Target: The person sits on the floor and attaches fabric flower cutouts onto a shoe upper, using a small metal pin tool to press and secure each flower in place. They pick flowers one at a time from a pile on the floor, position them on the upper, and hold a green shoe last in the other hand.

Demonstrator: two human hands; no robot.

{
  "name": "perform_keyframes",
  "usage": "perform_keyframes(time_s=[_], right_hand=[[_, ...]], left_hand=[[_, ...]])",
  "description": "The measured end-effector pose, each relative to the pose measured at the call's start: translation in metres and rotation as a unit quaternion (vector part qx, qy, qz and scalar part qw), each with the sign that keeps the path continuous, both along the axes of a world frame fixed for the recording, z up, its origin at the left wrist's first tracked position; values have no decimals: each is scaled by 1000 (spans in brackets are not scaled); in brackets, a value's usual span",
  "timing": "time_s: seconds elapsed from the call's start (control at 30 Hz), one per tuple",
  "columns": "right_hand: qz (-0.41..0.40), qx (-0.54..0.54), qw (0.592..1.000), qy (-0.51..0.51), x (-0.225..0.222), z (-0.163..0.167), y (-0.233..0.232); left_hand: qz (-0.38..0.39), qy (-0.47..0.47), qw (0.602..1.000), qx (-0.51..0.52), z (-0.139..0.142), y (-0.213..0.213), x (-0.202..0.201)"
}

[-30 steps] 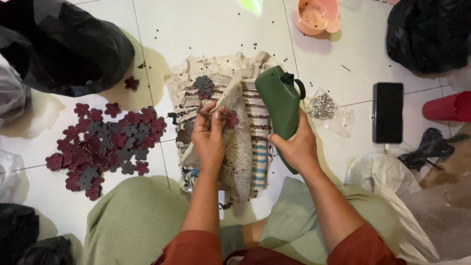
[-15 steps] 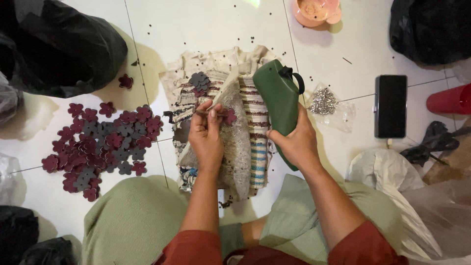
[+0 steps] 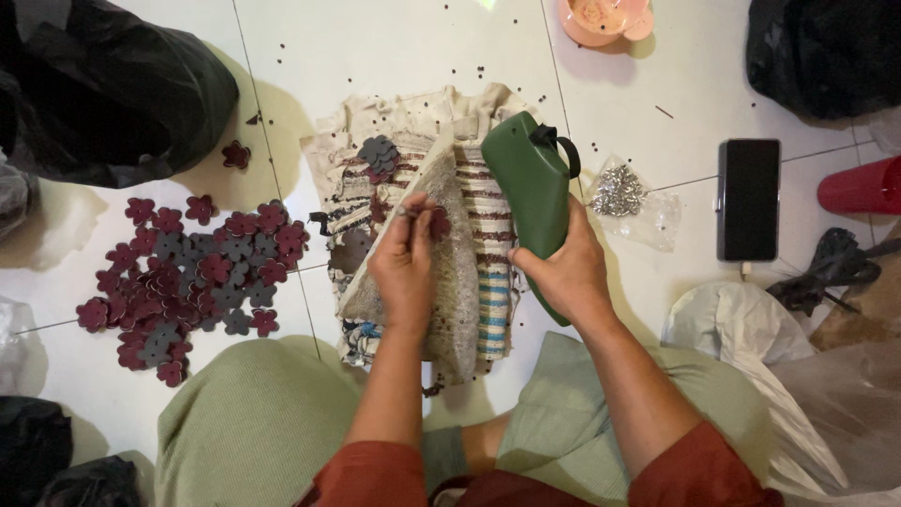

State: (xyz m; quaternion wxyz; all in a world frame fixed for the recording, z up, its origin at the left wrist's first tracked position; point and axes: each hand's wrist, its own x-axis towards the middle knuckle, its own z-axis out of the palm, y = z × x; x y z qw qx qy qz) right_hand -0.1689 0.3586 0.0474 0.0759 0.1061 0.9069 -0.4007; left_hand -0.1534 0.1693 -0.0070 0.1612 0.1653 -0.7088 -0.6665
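Observation:
My right hand (image 3: 566, 272) grips a dark green hand tool (image 3: 537, 201) with a black strap loop, held over a striped cream cloth (image 3: 493, 282) on the white tile floor. My left hand (image 3: 404, 266) pinches a small dark red flower-shaped piece (image 3: 437, 222) against a grey rough slab (image 3: 450, 272) that lies on the cloth. A little stack of grey and red flower pieces (image 3: 377, 156) rests on the cloth's far left part.
A pile of dark red and grey flower pieces (image 3: 188, 272) spreads on the floor at left. Black bags (image 3: 113, 84) sit at upper left and upper right. A clear bag of silver bits (image 3: 621, 195), a black phone (image 3: 748, 199), a pink bowl (image 3: 605, 17) and a red object (image 3: 862, 186) lie to the right.
The view has shifted slightly. My left hand has edged up the slab with the red piece; my right hand keeps the green tool in about the same place.

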Motion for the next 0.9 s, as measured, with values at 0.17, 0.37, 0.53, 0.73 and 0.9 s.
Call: perform_keyframes(time_s=[0.17, 0.37, 0.53, 0.73, 0.9], right_hand=[[15, 33, 999, 8, 1, 0, 2], [65, -67, 985, 146, 13, 41, 2], [85, -368, 868, 322, 44, 93, 6], [147, -143, 961, 187, 40, 69, -16], [159, 28, 985, 55, 27, 68, -9]], left_hand=[[-30, -66, 993, -97, 6, 6, 3], [-13, 53, 952, -301, 4, 9, -2], [-31, 23, 954, -298, -9, 12, -3], [-45, 38, 954, -295, -26, 14, 0], [-27, 65, 964, -256, -16, 16, -2]])
